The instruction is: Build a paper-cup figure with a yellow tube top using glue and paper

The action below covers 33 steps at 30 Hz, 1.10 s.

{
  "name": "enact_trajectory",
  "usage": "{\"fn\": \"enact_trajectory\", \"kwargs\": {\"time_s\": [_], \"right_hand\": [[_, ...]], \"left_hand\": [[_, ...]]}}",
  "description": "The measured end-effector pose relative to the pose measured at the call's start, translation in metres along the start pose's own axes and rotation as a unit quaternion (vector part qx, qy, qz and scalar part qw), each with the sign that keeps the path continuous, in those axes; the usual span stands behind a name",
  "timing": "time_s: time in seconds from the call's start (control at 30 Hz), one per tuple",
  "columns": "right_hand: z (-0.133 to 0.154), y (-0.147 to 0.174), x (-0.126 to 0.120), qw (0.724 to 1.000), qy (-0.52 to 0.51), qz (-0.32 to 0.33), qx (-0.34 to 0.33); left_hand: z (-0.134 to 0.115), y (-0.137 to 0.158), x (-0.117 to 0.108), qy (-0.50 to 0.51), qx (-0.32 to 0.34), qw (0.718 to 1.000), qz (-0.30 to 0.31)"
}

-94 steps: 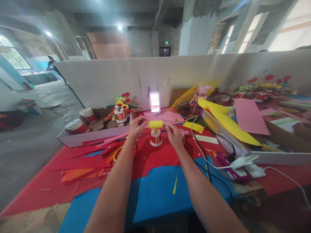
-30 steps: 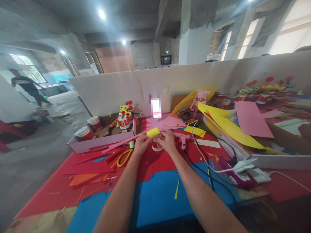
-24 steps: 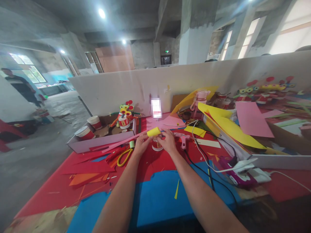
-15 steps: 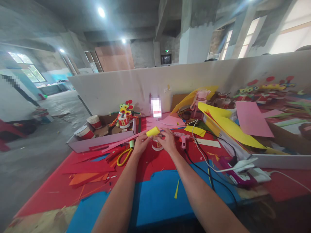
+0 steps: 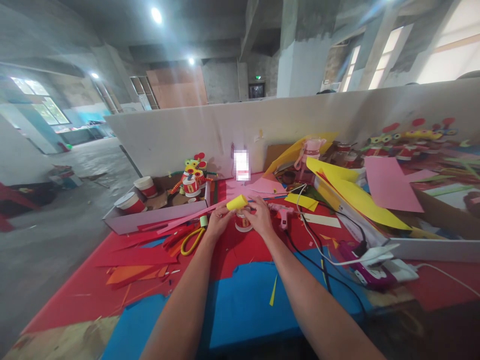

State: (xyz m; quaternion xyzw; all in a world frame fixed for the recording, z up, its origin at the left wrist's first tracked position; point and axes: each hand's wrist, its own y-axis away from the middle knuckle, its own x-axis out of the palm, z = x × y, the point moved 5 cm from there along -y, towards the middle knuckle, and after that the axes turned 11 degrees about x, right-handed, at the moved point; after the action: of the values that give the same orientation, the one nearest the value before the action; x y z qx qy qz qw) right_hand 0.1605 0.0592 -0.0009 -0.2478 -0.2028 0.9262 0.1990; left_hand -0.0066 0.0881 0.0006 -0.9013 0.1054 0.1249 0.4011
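Note:
A yellow paper tube [image 5: 237,202] lies on its side, slightly tilted, on top of a red and white paper cup [image 5: 243,224] in the middle of the table. My left hand [image 5: 218,221] pinches the left end of the tube. On the other side, my right hand [image 5: 260,218] has its fingers closed at the tube's right end, close against the cup's upper part. Those fingers partly hide the place where tube and cup meet. Just right of my right hand lies a pink glue gun [image 5: 284,215]. Yellow-handled scissors [image 5: 193,242] lie left of my left hand.
A box [image 5: 157,217] with paper cups and a finished cup figure [image 5: 192,182] stands at left. At right are a paper-filled box [image 5: 423,247], a purple power strip [image 5: 369,270] and loose cables. Red and orange paper scraps [image 5: 138,274] lie at front left.
Hardly anything differs. Both hands keep their hold at the tube, and the view has shifted very slightly.

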Motion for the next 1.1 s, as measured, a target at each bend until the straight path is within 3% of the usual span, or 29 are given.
{"fn": "enact_trajectory", "kwargs": {"time_s": [1.1], "right_hand": [[0.0036,-0.0009,-0.005,0.999,-0.022,0.028,-0.011]], "left_hand": [[-0.0015,0.0008,0.0018,-0.01,-0.013,1.0,0.008]]}}
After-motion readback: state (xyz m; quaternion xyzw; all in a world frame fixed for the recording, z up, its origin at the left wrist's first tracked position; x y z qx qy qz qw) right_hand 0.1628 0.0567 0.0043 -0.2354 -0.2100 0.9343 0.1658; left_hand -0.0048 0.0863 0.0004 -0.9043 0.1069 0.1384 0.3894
